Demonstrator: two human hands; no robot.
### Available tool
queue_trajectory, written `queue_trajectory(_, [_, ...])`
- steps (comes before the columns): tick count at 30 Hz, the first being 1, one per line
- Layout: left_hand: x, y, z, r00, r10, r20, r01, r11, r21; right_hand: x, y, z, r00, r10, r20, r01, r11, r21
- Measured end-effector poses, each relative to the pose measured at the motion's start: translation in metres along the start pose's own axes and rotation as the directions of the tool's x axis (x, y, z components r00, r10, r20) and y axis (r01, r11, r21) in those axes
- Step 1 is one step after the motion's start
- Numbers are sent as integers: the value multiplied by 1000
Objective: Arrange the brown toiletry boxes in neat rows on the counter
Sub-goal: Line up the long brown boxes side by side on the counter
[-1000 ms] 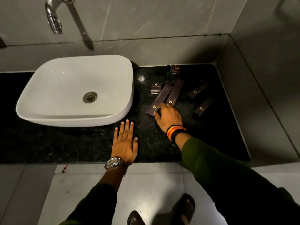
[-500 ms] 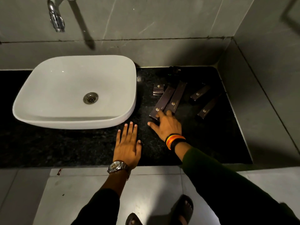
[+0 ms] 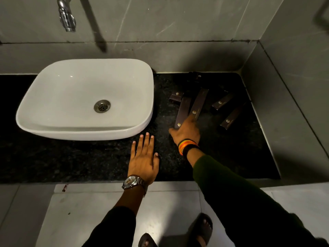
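Note:
Two long brown toiletry boxes (image 3: 183, 111) (image 3: 200, 101) lie side by side on the black counter (image 3: 106, 161), right of the sink, both angled slightly right. My right hand (image 3: 187, 131) rests its fingertips on their near ends, thumb spread to the left, not gripping. A small brown box (image 3: 176, 96) sits just behind the left long box. Two medium brown boxes (image 3: 222, 102) (image 3: 231, 118) lie slanted further right. Another dark box (image 3: 195, 77) stands near the back wall. My left hand (image 3: 144, 157) lies flat and open on the counter, palm down.
A white vessel sink (image 3: 85, 98) takes up the left of the counter, with a chrome tap (image 3: 66, 16) above it. Grey tiled walls close the back and right side. The counter's front edge runs below my wrists; my sandalled feet (image 3: 201, 230) stand on the floor.
The left long box has swung more upright, closer to parallel with its neighbour, as my right hand shifted along the near ends. My left hand stayed flat on the counter.

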State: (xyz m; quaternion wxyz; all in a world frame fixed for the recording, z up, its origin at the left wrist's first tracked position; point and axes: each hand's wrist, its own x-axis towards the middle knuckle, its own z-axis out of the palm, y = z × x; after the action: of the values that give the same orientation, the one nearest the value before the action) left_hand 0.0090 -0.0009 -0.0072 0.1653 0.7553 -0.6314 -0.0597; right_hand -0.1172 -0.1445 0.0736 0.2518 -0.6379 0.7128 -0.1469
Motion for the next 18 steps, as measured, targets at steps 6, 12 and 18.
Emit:
queue_trajectory(6, [1, 0, -3, 1000, 4, 26, -4, 1000, -15, -69, 32, -17, 999, 37, 34, -41, 987, 154])
queue_trajectory(12, [0, 0, -4, 999, 4, 48, -4, 1000, 5, -110, 52, -3, 999, -43, 30, 38, 989, 145])
queue_trajectory(18, [0, 0, -5, 998, -4, 55, 3, 1000, 17, -111, 57, -3, 999, -33, 0, 32, 987, 158])
